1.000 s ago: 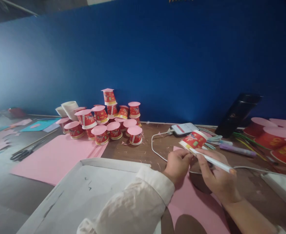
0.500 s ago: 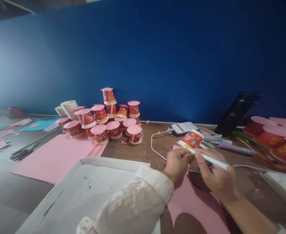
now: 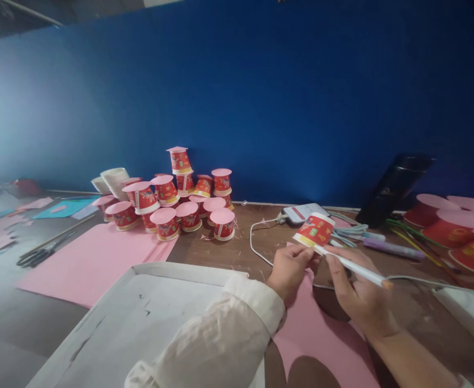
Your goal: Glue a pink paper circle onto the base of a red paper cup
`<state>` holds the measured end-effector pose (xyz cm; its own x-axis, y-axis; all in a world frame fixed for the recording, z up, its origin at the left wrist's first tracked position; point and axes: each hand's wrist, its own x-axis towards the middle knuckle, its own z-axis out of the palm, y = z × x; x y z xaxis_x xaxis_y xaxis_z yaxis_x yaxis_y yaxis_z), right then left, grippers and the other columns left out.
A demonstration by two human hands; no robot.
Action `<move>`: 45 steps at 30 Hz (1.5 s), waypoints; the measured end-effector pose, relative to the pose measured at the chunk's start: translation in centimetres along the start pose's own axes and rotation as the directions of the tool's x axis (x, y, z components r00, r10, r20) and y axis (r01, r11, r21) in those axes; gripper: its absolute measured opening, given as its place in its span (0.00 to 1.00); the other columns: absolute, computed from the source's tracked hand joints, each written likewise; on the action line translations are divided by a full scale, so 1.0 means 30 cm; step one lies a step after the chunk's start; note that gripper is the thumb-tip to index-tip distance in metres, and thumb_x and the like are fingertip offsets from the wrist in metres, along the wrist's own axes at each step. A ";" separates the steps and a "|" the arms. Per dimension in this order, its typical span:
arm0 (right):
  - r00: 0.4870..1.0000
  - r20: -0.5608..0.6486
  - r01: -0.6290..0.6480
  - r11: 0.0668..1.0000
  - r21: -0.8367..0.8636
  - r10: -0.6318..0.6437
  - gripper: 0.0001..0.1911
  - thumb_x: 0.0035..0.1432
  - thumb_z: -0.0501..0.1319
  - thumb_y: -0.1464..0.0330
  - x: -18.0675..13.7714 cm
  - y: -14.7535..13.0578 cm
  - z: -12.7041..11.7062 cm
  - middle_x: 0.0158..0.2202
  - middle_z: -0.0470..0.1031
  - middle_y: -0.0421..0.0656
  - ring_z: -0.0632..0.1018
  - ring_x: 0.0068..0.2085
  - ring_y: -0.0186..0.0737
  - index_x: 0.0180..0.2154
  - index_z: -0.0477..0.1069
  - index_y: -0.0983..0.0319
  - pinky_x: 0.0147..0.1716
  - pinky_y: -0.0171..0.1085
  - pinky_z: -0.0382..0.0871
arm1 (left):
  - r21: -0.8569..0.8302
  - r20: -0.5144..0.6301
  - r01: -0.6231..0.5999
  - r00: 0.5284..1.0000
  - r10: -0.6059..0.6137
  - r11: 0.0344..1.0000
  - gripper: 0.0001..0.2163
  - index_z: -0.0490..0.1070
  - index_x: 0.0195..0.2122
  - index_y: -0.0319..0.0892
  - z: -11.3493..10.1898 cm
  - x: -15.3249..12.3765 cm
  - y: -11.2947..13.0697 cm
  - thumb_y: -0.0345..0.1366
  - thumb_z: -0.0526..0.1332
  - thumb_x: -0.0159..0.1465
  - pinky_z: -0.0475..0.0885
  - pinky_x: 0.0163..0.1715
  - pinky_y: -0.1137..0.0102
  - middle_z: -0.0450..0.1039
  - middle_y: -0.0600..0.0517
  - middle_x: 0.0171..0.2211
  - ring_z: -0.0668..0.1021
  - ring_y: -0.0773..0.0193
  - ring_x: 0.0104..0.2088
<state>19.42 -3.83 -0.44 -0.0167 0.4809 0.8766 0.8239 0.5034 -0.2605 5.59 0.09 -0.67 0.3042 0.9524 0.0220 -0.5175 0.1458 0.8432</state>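
My left hand is closed on the rim of a small red paper cup, which is tilted on its side above a pink paper sheet. My right hand grips a white pen whose tip meets the cup's rim. A round hole is cut in the pink sheet under my hands. A white cream sleeve covers my left forearm.
A pile of red cups topped with pink discs stands at the blue wall. Scissors lie left, on a larger pink sheet. A white tray sits near me. A phone, cable, markers and larger red tubs lie right.
The cup and both hands have shifted slightly left and the cup has turned a little in my left hand. The pen stays at the rim.
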 end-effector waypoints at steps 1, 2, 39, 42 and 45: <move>1.000 -0.003 0.014 1.000 -0.005 -0.014 0.09 0.68 0.62 0.68 0.001 0.001 0.002 0.42 0.83 0.47 0.83 0.44 0.46 0.48 0.78 0.59 0.47 0.44 0.76 | 0.007 0.005 -0.004 1.000 0.004 1.000 0.19 0.77 0.26 0.37 -0.001 0.000 -0.001 0.51 0.74 0.53 0.66 0.35 0.68 0.72 0.51 0.26 0.72 0.66 0.29; 1.000 -0.010 0.025 1.000 -0.013 -0.025 0.09 0.68 0.62 0.68 0.002 0.001 0.004 0.43 0.83 0.47 0.83 0.44 0.46 0.48 0.78 0.59 0.47 0.44 0.76 | 0.020 0.005 -0.011 1.000 0.011 1.000 0.19 0.76 0.25 0.37 -0.002 0.000 -0.002 0.50 0.73 0.54 0.66 0.35 0.68 0.72 0.52 0.25 0.71 0.66 0.29; 1.000 0.005 0.009 0.993 -0.116 -0.009 0.08 0.69 0.61 0.68 0.022 -0.017 -0.007 0.41 0.84 0.48 0.84 0.42 0.46 0.45 0.78 0.60 0.47 0.43 0.76 | 0.177 -0.033 0.003 0.999 0.003 0.984 0.11 0.76 0.25 0.39 -0.005 -0.003 -0.003 0.42 0.67 0.58 0.67 0.36 0.68 0.74 0.51 0.26 0.74 0.63 0.31; 1.000 -0.002 0.003 0.994 -0.112 -0.003 0.08 0.69 0.61 0.68 0.021 -0.014 -0.006 0.40 0.84 0.47 0.84 0.42 0.45 0.44 0.78 0.60 0.47 0.42 0.76 | 0.078 -0.053 0.055 0.997 -0.050 0.995 0.13 0.78 0.29 0.38 -0.005 0.000 0.001 0.45 0.71 0.55 0.67 0.35 0.68 0.76 0.50 0.28 0.76 0.63 0.32; 0.999 0.025 0.030 0.996 -0.083 -0.028 0.08 0.69 0.61 0.67 0.017 -0.009 -0.003 0.40 0.84 0.46 0.84 0.42 0.45 0.44 0.78 0.59 0.46 0.42 0.76 | 0.037 -0.050 0.017 0.999 -0.015 0.999 0.16 0.77 0.27 0.37 -0.007 0.004 0.006 0.47 0.74 0.53 0.69 0.37 0.68 0.75 0.50 0.28 0.76 0.64 0.32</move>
<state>19.25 -3.80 0.11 -0.0535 0.4845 0.8732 0.8673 0.4559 -0.1999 5.36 0.30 -0.63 0.2718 0.9622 -0.0174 -0.4820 0.1517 0.8629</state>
